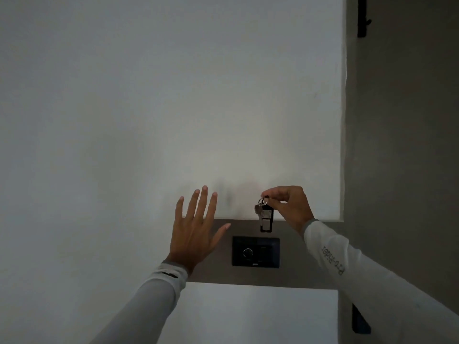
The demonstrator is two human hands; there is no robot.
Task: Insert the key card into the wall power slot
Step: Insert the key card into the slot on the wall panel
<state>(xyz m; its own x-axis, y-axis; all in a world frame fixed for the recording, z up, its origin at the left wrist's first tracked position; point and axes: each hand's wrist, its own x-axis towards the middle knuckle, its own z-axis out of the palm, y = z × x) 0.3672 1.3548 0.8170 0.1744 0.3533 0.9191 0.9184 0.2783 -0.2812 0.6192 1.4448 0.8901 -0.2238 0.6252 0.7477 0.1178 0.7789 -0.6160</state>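
Low and right of centre in the frame, the right hand (289, 206) pinched a ring from which the key card (266, 220) hung just above the dark wall power slot (255, 252). The left hand (196, 230), lower centre, was spread wide and held nothing, apart from the card.
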